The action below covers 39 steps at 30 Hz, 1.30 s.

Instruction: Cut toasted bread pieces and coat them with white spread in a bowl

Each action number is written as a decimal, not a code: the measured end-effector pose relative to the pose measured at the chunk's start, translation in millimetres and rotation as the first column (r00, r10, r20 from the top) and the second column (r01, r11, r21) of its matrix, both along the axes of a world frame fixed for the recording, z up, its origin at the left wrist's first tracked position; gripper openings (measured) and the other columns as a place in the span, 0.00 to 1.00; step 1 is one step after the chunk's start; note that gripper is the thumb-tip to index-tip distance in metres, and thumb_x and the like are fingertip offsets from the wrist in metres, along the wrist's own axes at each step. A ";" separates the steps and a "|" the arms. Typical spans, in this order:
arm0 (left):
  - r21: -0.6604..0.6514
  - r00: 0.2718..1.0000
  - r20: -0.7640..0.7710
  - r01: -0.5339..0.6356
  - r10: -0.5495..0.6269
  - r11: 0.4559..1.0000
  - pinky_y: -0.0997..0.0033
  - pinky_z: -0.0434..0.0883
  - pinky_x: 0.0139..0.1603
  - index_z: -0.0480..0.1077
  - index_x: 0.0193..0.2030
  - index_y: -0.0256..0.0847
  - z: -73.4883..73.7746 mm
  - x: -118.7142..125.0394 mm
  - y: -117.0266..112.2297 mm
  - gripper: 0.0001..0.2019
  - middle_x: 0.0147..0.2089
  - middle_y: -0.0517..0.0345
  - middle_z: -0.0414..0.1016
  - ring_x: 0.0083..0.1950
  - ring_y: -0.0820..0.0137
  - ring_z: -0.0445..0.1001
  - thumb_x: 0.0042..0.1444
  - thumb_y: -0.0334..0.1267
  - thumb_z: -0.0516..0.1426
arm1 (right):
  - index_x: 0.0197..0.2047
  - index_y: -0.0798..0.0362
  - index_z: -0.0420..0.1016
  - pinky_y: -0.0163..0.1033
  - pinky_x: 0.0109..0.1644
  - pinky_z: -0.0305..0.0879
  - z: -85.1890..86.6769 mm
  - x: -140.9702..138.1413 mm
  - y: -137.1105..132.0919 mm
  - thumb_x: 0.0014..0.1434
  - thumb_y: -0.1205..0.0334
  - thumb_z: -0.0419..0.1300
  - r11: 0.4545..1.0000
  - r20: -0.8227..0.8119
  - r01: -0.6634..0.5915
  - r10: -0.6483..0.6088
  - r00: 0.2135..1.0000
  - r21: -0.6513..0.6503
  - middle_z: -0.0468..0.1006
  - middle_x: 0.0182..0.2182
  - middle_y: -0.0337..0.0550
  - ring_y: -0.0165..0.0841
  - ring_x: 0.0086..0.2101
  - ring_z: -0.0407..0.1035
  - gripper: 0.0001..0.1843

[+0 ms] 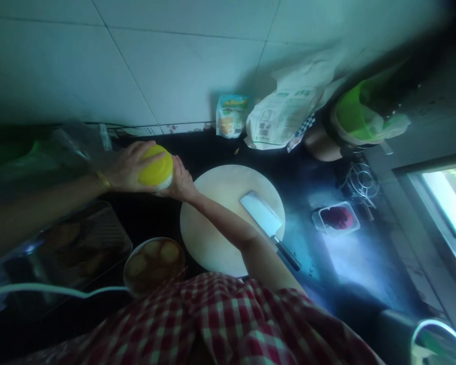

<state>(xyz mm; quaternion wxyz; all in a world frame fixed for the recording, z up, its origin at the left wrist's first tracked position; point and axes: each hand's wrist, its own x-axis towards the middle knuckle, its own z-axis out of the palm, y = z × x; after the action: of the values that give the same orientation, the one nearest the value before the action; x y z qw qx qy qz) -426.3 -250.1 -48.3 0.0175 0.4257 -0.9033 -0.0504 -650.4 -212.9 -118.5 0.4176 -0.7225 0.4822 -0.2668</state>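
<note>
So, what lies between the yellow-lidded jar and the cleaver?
Head view: the right hand gripping the jar, then bare cutting board up to the cleaver.

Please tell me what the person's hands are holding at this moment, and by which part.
Both hold one jar. The left hand wraps over its yellow lid, and the right hand grips the pale body on the other side.

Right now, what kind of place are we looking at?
Likely a home kitchen counter: a round chopping board with a cleaver lying on it, food packets leaning against the tiled wall, and the left hand and right hand gripping a yellow-lidded jar.
</note>
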 end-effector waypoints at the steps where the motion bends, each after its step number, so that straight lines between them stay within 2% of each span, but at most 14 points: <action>1: -0.009 0.999 0.003 -0.040 0.040 0.999 0.40 0.48 0.86 0.63 0.81 0.35 -0.9 -3.3 2.8 0.51 0.85 0.34 0.49 0.84 0.38 0.50 0.56 0.63 0.63 | 0.87 0.55 0.43 0.65 0.87 0.46 -0.3 0.6 0.2 0.60 0.53 0.82 1.000 0.006 0.001 -0.001 1.000 0.000 0.42 0.86 0.61 0.53 0.84 0.40 0.67; 6: -0.024 0.964 0.047 -0.261 0.262 0.965 0.43 0.51 0.85 0.56 0.86 0.33 4.4 -31.3 10.4 0.54 0.85 0.34 0.52 0.83 0.40 0.52 0.59 0.60 0.63 | 0.88 0.57 0.41 0.64 0.86 0.45 1.2 1.0 0.3 0.59 0.53 0.82 1.000 -0.018 -0.011 0.011 1.000 -0.024 0.42 0.86 0.61 0.51 0.84 0.38 0.71; 11: 0.038 0.868 0.147 -0.484 0.474 0.874 0.40 0.58 0.81 0.54 0.87 0.32 23.2 -52.9 2.2 0.50 0.83 0.28 0.55 0.81 0.36 0.60 0.65 0.58 0.59 | 0.89 0.48 0.39 0.66 0.86 0.43 2.3 0.7 -3.9 0.60 0.47 0.79 0.999 -0.044 -0.022 0.020 0.999 -0.026 0.42 0.86 0.58 0.49 0.84 0.42 0.70; 13: 0.062 0.879 0.212 -0.449 0.428 0.891 0.39 0.58 0.81 0.51 0.88 0.32 30.3 -48.3 -3.0 0.55 0.85 0.27 0.50 0.82 0.33 0.58 0.62 0.60 0.62 | 0.89 0.47 0.39 0.66 0.86 0.43 1.9 0.7 -5.3 0.60 0.46 0.79 0.999 -0.032 -0.020 0.019 0.999 -0.026 0.42 0.86 0.58 0.50 0.84 0.42 0.70; 16: 0.115 0.930 0.320 -0.226 0.179 0.967 0.40 0.54 0.83 0.53 0.87 0.30 37.9 -29.7 -11.5 0.65 0.88 0.26 0.42 0.86 0.33 0.47 0.47 0.58 0.72 | 0.89 0.46 0.40 0.66 0.86 0.42 2.1 0.0 -5.5 0.60 0.47 0.79 0.999 -0.007 -0.027 0.027 1.000 -0.029 0.41 0.87 0.59 0.51 0.84 0.44 0.69; 17: 0.138 0.934 0.343 -0.157 0.102 0.978 0.40 0.53 0.84 0.56 0.86 0.31 39.6 -23.2 -14.2 0.67 0.88 0.27 0.41 0.86 0.34 0.45 0.42 0.56 0.74 | 0.89 0.45 0.40 0.66 0.86 0.41 2.4 -0.4 -5.1 0.60 0.48 0.79 0.999 -0.002 -0.030 0.030 1.000 -0.029 0.41 0.87 0.59 0.51 0.83 0.44 0.69; 19: 0.173 0.931 0.365 -0.089 0.021 0.981 0.41 0.52 0.85 0.61 0.84 0.34 41.4 -13.9 -18.1 0.66 0.89 0.30 0.40 0.86 0.35 0.45 0.37 0.53 0.75 | 0.89 0.46 0.39 0.66 0.86 0.41 3.1 -1.1 -4.0 0.61 0.48 0.79 0.999 0.002 -0.037 0.037 0.999 -0.027 0.40 0.87 0.60 0.51 0.83 0.44 0.69; 22: 0.158 0.925 0.377 -0.101 0.034 0.982 0.44 0.53 0.85 0.62 0.83 0.34 41.1 -11.9 -16.0 0.62 0.88 0.30 0.41 0.85 0.36 0.49 0.40 0.52 0.73 | 0.89 0.46 0.41 0.65 0.86 0.42 2.4 -0.7 -2.4 0.60 0.46 0.79 0.999 0.020 -0.034 0.035 0.999 -0.020 0.40 0.87 0.61 0.51 0.84 0.43 0.69; 25: 0.095 0.913 0.398 -0.138 0.090 0.986 0.46 0.54 0.84 0.57 0.85 0.32 39.5 -17.7 -4.6 0.60 0.87 0.29 0.44 0.83 0.36 0.54 0.47 0.50 0.70 | 0.89 0.44 0.40 0.67 0.86 0.43 -0.8 2.1 -1.0 0.59 0.44 0.79 0.999 0.037 -0.024 0.025 0.999 -0.024 0.42 0.86 0.59 0.52 0.84 0.42 0.70; 28: 0.063 0.912 0.376 -0.201 0.163 0.978 0.47 0.56 0.83 0.53 0.86 0.30 38.1 -23.7 8.9 0.60 0.84 0.29 0.46 0.81 0.36 0.57 0.49 0.50 0.69 | 0.89 0.44 0.38 0.70 0.85 0.43 -4.3 5.2 0.6 0.59 0.45 0.80 0.999 0.044 -0.007 0.008 0.999 -0.032 0.43 0.86 0.60 0.54 0.84 0.43 0.71; 31: 0.051 0.896 0.315 -0.346 0.313 0.937 0.46 0.58 0.82 0.50 0.87 0.33 37.4 -32.9 20.8 0.62 0.82 0.30 0.48 0.80 0.37 0.58 0.49 0.50 0.71 | 0.89 0.44 0.39 0.69 0.86 0.43 -5.0 7.1 2.8 0.60 0.46 0.79 0.999 0.029 -0.008 0.010 1.000 -0.044 0.43 0.86 0.59 0.53 0.84 0.43 0.69; 34: 0.056 0.847 0.252 -0.495 0.468 0.867 0.44 0.58 0.81 0.45 0.89 0.33 39.2 -51.8 32.9 0.63 0.82 0.31 0.48 0.79 0.37 0.59 0.52 0.47 0.72 | 0.89 0.45 0.39 0.67 0.86 0.45 -2.1 9.3 5.3 0.62 0.45 0.77 0.998 -0.010 0.004 -0.005 1.000 -0.057 0.43 0.86 0.58 0.50 0.84 0.43 0.67; 37: 0.101 0.763 0.210 -0.638 0.611 0.763 0.38 0.57 0.81 0.42 0.89 0.32 42.1 -71.9 41.9 0.63 0.82 0.27 0.46 0.79 0.33 0.58 0.57 0.46 0.72 | 0.89 0.49 0.40 0.64 0.86 0.47 1.9 11.7 6.9 0.63 0.46 0.76 0.998 -0.040 0.010 -0.012 0.999 -0.058 0.43 0.86 0.57 0.50 0.84 0.43 0.66; 39: 0.142 0.692 0.172 -0.722 0.702 0.677 0.35 0.57 0.80 0.40 0.89 0.31 43.3 -74.2 41.5 0.63 0.84 0.24 0.43 0.81 0.31 0.56 0.59 0.48 0.73 | 0.89 0.55 0.40 0.63 0.86 0.46 3.7 11.7 7.0 0.64 0.46 0.76 0.998 -0.054 0.000 -0.003 0.999 -0.062 0.40 0.87 0.59 0.51 0.84 0.42 0.66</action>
<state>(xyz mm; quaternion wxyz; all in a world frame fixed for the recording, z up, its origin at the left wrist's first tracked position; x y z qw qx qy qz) -500.6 -208.5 -5.0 -0.0532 0.7452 -0.6560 -0.1075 -638.7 -205.8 -114.8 0.3814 -0.7417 0.4853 -0.2622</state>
